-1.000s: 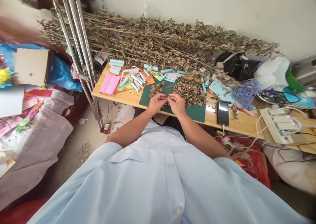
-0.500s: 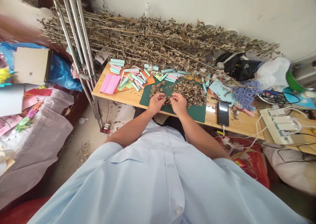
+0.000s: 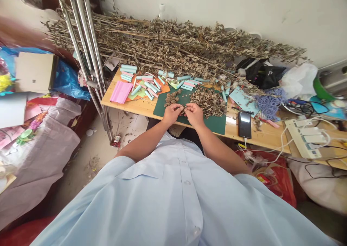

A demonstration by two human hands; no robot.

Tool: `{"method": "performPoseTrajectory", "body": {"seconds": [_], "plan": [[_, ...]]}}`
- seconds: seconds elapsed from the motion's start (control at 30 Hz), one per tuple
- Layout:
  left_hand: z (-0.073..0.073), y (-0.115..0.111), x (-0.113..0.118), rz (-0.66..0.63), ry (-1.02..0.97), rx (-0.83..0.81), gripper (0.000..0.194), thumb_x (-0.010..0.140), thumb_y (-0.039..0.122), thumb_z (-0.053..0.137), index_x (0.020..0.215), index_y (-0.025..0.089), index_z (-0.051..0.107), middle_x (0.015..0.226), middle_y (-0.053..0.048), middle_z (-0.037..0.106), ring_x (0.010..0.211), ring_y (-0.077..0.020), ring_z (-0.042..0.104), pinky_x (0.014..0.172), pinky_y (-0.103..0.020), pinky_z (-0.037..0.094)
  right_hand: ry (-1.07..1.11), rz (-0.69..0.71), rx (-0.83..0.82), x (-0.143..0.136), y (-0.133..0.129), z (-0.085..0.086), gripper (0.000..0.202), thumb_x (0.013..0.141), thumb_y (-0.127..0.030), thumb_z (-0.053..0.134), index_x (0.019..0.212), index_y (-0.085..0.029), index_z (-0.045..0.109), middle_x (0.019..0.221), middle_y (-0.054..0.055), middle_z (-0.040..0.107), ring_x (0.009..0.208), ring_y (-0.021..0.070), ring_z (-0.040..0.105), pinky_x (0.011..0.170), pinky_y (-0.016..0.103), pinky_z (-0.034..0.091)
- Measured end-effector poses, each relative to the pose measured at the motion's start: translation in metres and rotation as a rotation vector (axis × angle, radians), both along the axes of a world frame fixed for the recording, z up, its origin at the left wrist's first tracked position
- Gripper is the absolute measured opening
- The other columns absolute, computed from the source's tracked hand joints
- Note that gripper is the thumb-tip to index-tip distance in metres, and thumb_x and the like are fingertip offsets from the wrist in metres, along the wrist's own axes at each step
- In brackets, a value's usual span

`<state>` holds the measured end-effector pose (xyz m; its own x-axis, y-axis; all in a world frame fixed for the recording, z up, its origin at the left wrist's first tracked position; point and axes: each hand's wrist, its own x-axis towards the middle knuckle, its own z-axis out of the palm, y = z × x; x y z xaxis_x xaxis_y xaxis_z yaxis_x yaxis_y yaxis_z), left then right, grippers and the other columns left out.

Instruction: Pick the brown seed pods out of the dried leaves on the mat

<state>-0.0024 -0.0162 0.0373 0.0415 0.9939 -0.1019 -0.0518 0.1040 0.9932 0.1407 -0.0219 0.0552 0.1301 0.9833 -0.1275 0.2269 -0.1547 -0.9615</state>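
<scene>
Both hands pinch a small dried plant clump, its shape largely hidden between them.

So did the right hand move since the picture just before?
Yes, the right hand moved slightly left, closer to the left hand, judged against the green mat.

Forearms angle inward; left grip and right grip nearly meet, each curled into a pinch.

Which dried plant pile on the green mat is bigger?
The pile of loose, crumpled leaves by the right hand; the heap of rounded clumps beyond the left hand covers less of the green mat.
</scene>
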Motion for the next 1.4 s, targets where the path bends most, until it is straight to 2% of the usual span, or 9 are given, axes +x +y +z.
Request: {"method": "performPoseTrajectory", "body": {"seconds": [0.13,0.3,0.6,0.8,0.93,1.17,1.4], "plan": [[0.006,-0.002,-0.002,-0.018,0.048,0.018,0.016,0.087,0.030,0.064,0.084,0.016,0.070,0.061,0.000,0.063,0.057,-0.0112,0.055,0.061,-0.023,0.045,-0.014,0.034,0.004,0.000,-0.001,-0.001,0.034,0.072,-0.032,0.066,0.104,-0.020,0.062,0.079,0.001,0.070,0.063,0.0164,0.065,0.062,0.033,0.058],[0.006,0.000,-0.002,0.028,0.028,-0.053,0.015,0.088,0.030,0.064,0.082,0.017,0.066,0.057,0.001,0.061,0.055,-0.0105,0.052,0.058,-0.022,0.042,-0.040,0.054,0.019,0.003,-0.001,-0.003,0.034,0.073,-0.033,0.064,0.104,-0.020,0.062,0.080,0.001,0.070,0.061,0.0157,0.064,0.061,0.032,0.056],[0.003,0.001,-0.001,0.028,-0.020,-0.087,0.023,0.089,0.039,0.064,0.082,0.017,0.066,0.055,0.002,0.060,0.047,-0.0085,0.046,0.051,-0.022,0.036,-0.018,0.003,0.041,0.008,0.004,-0.006,0.037,0.073,-0.038,0.067,0.104,-0.020,0.061,0.084,0.003,0.069,0.064,0.0161,0.064,0.066,0.034,0.057],[0.002,-0.002,-0.001,0.048,-0.111,-0.061,0.025,0.090,0.041,0.062,0.083,0.018,0.063,0.052,0.003,0.054,0.046,-0.0077,0.043,0.047,-0.020,0.032,-0.069,-0.017,0.119,0.010,0.013,-0.016,0.035,0.074,-0.036,0.068,0.105,-0.020,0.064,0.087,0.002,0.069,0.065,0.0148,0.062,0.066,0.032,0.056],[0.001,-0.002,-0.001,0.054,-0.148,-0.068,0.025,0.088,0.041,0.064,0.081,0.018,0.061,0.052,0.004,0.053,0.045,-0.0073,0.042,0.046,-0.020,0.032,-0.090,-0.021,0.106,0.011,0.017,-0.020,0.035,0.075,-0.039,0.068,0.104,-0.020,0.065,0.089,0.003,0.070,0.065,0.0151,0.063,0.064,0.032,0.056],[0.002,0.000,-0.002,0.023,-0.139,-0.074,0.026,0.089,0.041,0.064,0.078,0.018,0.059,0.051,0.004,0.052,0.044,-0.0069,0.042,0.044,-0.020,0.031,-0.082,-0.057,0.163,0.007,0.013,-0.009,0.032,0.080,-0.041,0.065,0.104,-0.020,0.065,0.094,0.005,0.071,0.065,0.0152,0.062,0.059,0.031,0.056],[0.004,0.001,-0.003,-0.025,-0.141,-0.044,0.025,0.088,0.040,0.067,0.079,0.016,0.064,0.054,0.003,0.052,0.046,-0.0071,0.045,0.045,-0.020,0.033,-0.057,0.097,0.161,-0.001,0.003,-0.003,0.036,0.080,-0.037,0.066,0.113,-0.022,0.064,0.098,0.004,0.072,0.066,0.0146,0.064,0.064,0.032,0.058]]}}
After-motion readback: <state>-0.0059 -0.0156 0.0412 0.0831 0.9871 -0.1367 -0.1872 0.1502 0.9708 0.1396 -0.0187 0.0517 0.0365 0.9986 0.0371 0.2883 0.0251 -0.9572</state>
